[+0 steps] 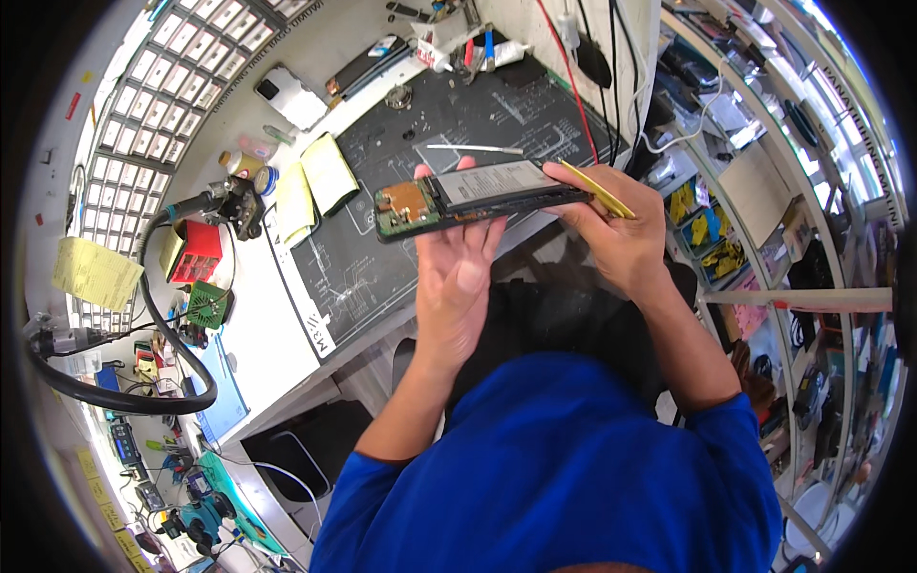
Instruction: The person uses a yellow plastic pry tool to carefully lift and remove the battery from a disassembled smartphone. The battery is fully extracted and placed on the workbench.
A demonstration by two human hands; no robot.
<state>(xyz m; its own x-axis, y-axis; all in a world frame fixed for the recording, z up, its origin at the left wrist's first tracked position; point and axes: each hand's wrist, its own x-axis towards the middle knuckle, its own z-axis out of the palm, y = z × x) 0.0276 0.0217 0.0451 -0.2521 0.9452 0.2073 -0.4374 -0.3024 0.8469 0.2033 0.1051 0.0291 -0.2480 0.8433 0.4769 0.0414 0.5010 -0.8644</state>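
An opened smartphone (482, 196) is held above the desk, tilted up toward its right end. Its long grey battery (497, 183) is exposed, with a green and copper-coloured circuit board (406, 204) at the left end. My left hand (457, 277) holds it from below, palm up, with fingertips showing past the far edge. Close by the phone's right end, my right hand (626, 224) grips a thin yellow card (600, 191) and also seems to touch the phone. What the fingers do under the card is partly hidden. A slim metal tool (475, 149) lies on the mat behind the phone.
The dark printed work mat (368, 277) covers the desk. Yellow cloths (330, 172), a red box (198, 252) and a hose-like black arm (143, 286) stand left. Glue tubes (435, 55) and tools lie at the back. Cables (583, 105) hang behind; shelves (764, 239) rise right.
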